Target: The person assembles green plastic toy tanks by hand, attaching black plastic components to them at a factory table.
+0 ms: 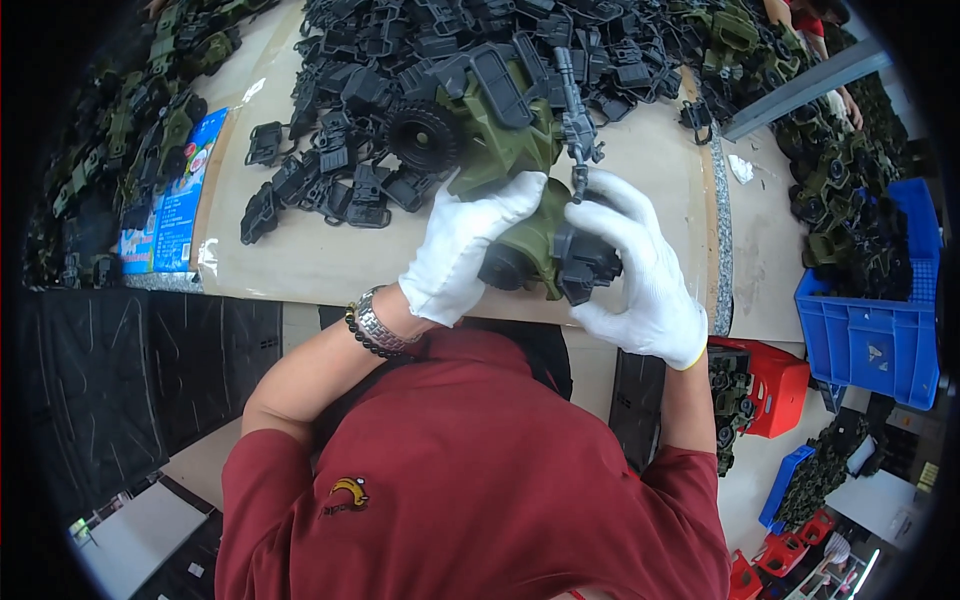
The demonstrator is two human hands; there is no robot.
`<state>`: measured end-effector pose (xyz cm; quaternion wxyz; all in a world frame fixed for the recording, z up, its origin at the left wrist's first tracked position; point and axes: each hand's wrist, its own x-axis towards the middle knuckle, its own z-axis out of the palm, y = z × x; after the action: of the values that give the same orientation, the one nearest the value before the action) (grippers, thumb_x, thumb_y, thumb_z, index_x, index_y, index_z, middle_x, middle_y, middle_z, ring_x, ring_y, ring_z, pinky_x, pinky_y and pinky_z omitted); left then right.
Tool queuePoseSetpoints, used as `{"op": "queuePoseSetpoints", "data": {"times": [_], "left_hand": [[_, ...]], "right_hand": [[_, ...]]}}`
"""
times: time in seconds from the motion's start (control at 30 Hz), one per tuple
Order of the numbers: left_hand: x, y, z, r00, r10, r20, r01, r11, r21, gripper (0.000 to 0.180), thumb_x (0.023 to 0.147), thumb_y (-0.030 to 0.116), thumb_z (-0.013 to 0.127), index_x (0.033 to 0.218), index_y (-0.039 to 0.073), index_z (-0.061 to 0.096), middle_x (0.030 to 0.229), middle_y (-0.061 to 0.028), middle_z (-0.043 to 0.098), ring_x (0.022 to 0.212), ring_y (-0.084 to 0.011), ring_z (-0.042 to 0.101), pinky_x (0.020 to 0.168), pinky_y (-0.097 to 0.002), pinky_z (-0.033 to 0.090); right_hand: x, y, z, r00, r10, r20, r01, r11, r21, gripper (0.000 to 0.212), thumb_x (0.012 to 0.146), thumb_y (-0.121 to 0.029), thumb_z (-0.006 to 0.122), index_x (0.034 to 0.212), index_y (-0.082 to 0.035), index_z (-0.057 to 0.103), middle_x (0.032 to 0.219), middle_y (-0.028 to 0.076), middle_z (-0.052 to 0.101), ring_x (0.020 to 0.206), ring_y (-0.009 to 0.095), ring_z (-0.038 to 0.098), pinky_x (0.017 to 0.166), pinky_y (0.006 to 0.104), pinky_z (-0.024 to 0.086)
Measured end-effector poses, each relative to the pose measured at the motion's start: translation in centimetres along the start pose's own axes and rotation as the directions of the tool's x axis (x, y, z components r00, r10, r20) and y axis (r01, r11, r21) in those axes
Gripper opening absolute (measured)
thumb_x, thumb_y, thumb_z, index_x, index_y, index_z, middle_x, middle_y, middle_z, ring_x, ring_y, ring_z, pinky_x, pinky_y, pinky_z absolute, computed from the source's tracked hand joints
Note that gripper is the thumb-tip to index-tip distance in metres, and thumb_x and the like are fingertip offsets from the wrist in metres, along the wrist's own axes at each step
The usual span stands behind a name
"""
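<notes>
Green toy vehicle, left fingers clasping its side, right fingers half-curled around black end

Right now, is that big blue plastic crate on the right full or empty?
Not empty: dark toy parts are heaped inside the blue plastic crate. How full it is beneath them, I cannot tell.

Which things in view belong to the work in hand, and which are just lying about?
In the work:
- green toy vehicle, gripped by left hand
- dark gun-shaped piece, near right hand
- black parts heap, probably

Lying about, apparently:
- blue printed sheet
- white scrap
</notes>
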<state>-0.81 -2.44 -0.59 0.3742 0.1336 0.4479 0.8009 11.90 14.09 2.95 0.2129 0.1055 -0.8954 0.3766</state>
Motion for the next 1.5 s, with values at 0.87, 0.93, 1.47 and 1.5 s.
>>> {"op": "queuePoseSetpoints", "data": {"times": [0.87,0.93,1.47,1.5], "left_hand": [[-1.6,0.4,0.9,0.94,0.341,0.027,-0.327,0.872,0.364,0.028,0.096,0.018,0.072,0.119,0.004,0.066,0.108,-0.0001,0.068,0.092,-0.0089,0.064,0.084,-0.0278,0.053],[-1.5,0.2,0.4,0.843,0.501,0.195,-0.517,0.655,0.551,0.025,0.096,0.016,0.071,0.117,0.004,0.066,0.108,-0.0001,0.068,0.091,-0.009,0.064,0.083,-0.0278,0.053],[-2.7,2.7,5.6,0.999,0.048,0.023,-0.045,0.993,-0.108,0.056,0.102,0.057,0.049,0.126,0.007,0.058,0.12,-0.0085,0.063,0.113,-0.0217,0.062,0.1,-0.0381,0.05],[-2.6,2.5,6.1,0.953,0.301,0.017,-0.278,0.853,0.443,0.053,0.102,0.056,0.049,0.124,0.008,0.059,0.119,-0.0082,0.064,0.111,-0.0209,0.062,0.1,-0.0377,0.05]], "right_hand": [[-2.1,2.2,4.3,0.969,-0.085,-0.231,0.093,0.995,0.023,0.074,0.082,-0.043,0.079,0.137,0.0,0.055,0.143,0.026,0.053,0.127,0.043,0.055,0.105,0.0455,0.045],[-1.9,2.7,3.5,0.976,-0.106,-0.191,0.112,0.994,0.018,0.079,0.082,-0.047,0.078,0.14,0.0,0.052,0.146,0.027,0.05,0.129,0.044,0.053,0.107,0.0467,0.044],[6.5,-1.5,0.4,0.833,-0.417,-0.363,0.27,0.88,-0.391,0.071,0.078,-0.058,0.077,0.125,-0.008,0.058,0.121,0.019,0.061,0.104,0.034,0.06,0.086,0.0432,0.05],[6.8,-1.3,0.3,0.846,-0.395,-0.358,0.254,0.889,-0.381,0.077,0.075,-0.065,0.074,0.123,-0.008,0.059,0.122,0.019,0.06,0.104,0.033,0.06,0.088,0.0442,0.048]]}}
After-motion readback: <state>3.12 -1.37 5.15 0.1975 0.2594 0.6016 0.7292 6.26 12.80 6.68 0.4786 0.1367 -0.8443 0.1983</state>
